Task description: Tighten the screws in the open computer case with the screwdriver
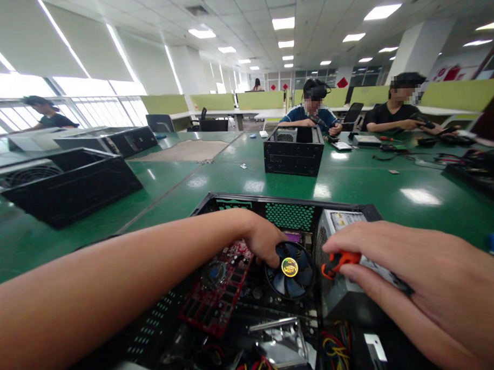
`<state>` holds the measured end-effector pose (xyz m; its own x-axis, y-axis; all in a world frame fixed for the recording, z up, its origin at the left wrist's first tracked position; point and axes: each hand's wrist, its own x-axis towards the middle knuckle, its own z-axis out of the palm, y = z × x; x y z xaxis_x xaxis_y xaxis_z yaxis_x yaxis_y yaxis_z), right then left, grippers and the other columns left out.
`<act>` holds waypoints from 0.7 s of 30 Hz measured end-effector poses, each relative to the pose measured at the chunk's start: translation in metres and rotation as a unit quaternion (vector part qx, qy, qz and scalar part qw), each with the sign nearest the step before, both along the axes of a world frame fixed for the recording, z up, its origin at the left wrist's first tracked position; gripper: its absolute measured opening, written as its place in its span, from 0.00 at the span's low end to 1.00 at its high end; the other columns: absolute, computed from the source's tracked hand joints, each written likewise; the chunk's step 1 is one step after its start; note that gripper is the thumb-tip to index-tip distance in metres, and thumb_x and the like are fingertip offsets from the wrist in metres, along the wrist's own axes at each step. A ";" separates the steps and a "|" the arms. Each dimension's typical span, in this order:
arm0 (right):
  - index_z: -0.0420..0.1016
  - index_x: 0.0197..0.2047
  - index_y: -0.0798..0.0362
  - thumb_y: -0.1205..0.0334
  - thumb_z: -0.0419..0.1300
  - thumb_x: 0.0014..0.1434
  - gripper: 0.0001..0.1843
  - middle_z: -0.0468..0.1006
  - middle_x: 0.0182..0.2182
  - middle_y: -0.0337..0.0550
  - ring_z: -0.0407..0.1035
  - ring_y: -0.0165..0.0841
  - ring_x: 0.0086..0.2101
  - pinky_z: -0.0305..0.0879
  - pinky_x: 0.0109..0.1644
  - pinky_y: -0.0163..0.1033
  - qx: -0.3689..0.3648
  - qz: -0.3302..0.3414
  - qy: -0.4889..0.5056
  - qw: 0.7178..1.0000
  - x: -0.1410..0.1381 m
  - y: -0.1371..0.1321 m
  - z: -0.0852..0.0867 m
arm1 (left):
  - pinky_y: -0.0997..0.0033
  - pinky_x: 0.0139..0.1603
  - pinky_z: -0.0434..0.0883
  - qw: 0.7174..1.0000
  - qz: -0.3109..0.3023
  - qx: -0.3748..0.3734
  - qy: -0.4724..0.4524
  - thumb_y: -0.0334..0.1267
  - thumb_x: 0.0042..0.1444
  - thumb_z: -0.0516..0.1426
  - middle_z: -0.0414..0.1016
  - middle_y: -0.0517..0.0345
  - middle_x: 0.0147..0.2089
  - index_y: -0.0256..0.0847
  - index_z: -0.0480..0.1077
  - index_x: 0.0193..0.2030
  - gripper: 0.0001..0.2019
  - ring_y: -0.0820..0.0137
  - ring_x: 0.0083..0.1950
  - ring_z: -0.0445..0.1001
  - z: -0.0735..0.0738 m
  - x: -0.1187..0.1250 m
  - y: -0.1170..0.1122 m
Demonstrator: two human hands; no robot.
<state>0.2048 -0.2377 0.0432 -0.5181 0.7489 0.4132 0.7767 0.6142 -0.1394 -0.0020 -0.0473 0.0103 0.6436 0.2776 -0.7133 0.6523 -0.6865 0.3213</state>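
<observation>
An open black computer case (231, 203) lies in front of me on the green table (393, 201). My left hand (263, 239) reaches inside with its fingers curled on the edge of the blue CPU cooler fan (289, 269), beside a red expansion card (218, 294). My right hand (412, 276) rests on the grey power supply (340, 295) and holds a screwdriver with an orange and black handle (334, 262) between thumb and fingers. Coloured wires (336, 349) lie at the case's near end.
Other black cases stand at the left (64, 186), the far left (116, 140) and the middle (293, 151). Two people sit across the table (311, 115) (398, 115) with tools and cables (432, 151). Another person (45, 114) sits at far left.
</observation>
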 end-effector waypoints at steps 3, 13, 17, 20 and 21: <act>0.81 0.57 0.45 0.64 0.56 0.76 0.14 0.92 0.49 0.45 0.88 0.44 0.43 0.84 0.41 0.41 0.003 0.002 0.007 1.000 0.001 0.006 -0.003 | 0.57 0.58 0.80 1.000 -0.006 -0.001 0.006 0.38 0.49 0.64 0.88 0.52 0.53 0.43 0.79 0.59 0.27 0.52 0.55 0.84 0.000 0.000 0.000; 0.79 0.57 0.45 0.63 0.51 0.79 0.16 0.92 0.48 0.43 0.88 0.42 0.43 0.83 0.41 0.44 0.022 -0.014 -0.003 1.000 -0.006 -0.002 0.001 | 0.57 0.59 0.80 1.000 -0.005 0.005 0.009 0.38 0.47 0.65 0.89 0.55 0.51 0.45 0.80 0.57 0.27 0.52 0.55 0.84 0.003 0.000 -0.001; 0.79 0.56 0.45 0.65 0.52 0.78 0.14 0.92 0.47 0.41 0.87 0.38 0.43 0.81 0.40 0.40 0.017 -0.010 0.012 1.000 -0.006 0.001 -0.002 | 0.57 0.59 0.79 1.000 -0.003 0.007 0.000 0.39 0.48 0.65 0.89 0.55 0.49 0.46 0.80 0.56 0.25 0.51 0.56 0.84 0.001 -0.001 0.001; 0.82 0.53 0.45 0.63 0.56 0.77 0.12 0.91 0.45 0.41 0.86 0.39 0.40 0.79 0.38 0.41 0.003 -0.016 0.026 1.000 -0.006 0.005 -0.004 | 0.57 0.60 0.79 1.000 -0.013 0.005 0.000 0.39 0.49 0.64 0.88 0.53 0.51 0.43 0.80 0.57 0.25 0.50 0.57 0.84 0.000 0.000 0.001; 0.84 0.51 0.45 0.61 0.58 0.77 0.12 0.91 0.43 0.41 0.85 0.39 0.38 0.78 0.38 0.43 -0.005 -0.016 0.025 1.000 -0.006 0.005 -0.005 | 0.56 0.60 0.79 1.000 -0.016 0.005 0.004 0.39 0.50 0.64 0.88 0.51 0.52 0.42 0.80 0.57 0.25 0.50 0.57 0.84 0.000 0.000 0.001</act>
<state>0.1991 -0.2323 0.0382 -0.4721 0.7689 0.4313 0.7879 0.5874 -0.1847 -0.0020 -0.0461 0.0108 0.6473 0.2640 -0.7151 0.6316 -0.7109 0.3093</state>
